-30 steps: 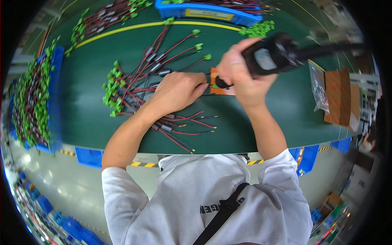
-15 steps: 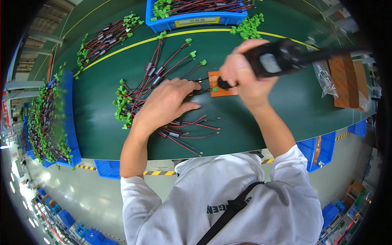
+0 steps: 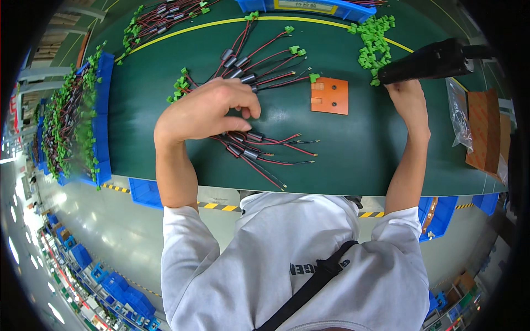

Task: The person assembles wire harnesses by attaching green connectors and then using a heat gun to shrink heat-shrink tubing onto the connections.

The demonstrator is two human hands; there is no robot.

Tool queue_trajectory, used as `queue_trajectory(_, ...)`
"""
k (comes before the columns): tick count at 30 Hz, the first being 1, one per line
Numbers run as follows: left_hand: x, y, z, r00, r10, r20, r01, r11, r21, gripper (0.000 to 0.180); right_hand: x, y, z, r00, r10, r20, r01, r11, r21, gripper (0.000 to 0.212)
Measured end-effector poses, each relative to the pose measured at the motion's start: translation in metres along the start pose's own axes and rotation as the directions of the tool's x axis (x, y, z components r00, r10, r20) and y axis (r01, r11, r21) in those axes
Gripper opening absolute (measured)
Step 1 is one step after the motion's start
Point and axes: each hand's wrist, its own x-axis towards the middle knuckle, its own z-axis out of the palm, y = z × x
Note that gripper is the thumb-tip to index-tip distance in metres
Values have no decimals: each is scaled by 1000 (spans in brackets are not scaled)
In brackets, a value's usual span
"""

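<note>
My left hand (image 3: pixel 207 107) hovers over a bundle of red and black wire leads (image 3: pixel 237 69), its fingers curled and its thumb apart. The leads carry dark cylindrical cores, and several end in green connectors (image 3: pixel 179 88); others have bare ends. My right hand (image 3: pixel 409 105) is at a pile of loose green connectors (image 3: pixel 375 41). It grips a black handheld power tool, seemingly an electric screwdriver (image 3: pixel 425 63), which hides most of its fingers. Between the hands lies an orange fixture block (image 3: pixel 337 96), with one green connector on a lead at its upper left corner.
A blue bin (image 3: pixel 314 8) stands at the far edge, beyond a yellow line. More leads lie at the far left (image 3: pixel 165 16). A blue bin full of leads (image 3: pixel 102 121) borders the table's left side. An open cardboard box (image 3: pixel 483 132) and clear plastic bag (image 3: pixel 459 116) sit at right.
My right hand has moved the tool off the orange block, rightward to the loose green connectors. My left hand has drawn back from the block, and the connector has left its slot.
</note>
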Motion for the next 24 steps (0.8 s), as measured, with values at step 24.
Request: queue_trajectory(24,-11,9,13,992,44,-122,-9,962,275,22,5,-26,21,968,-144,204,-185,130,974,28)
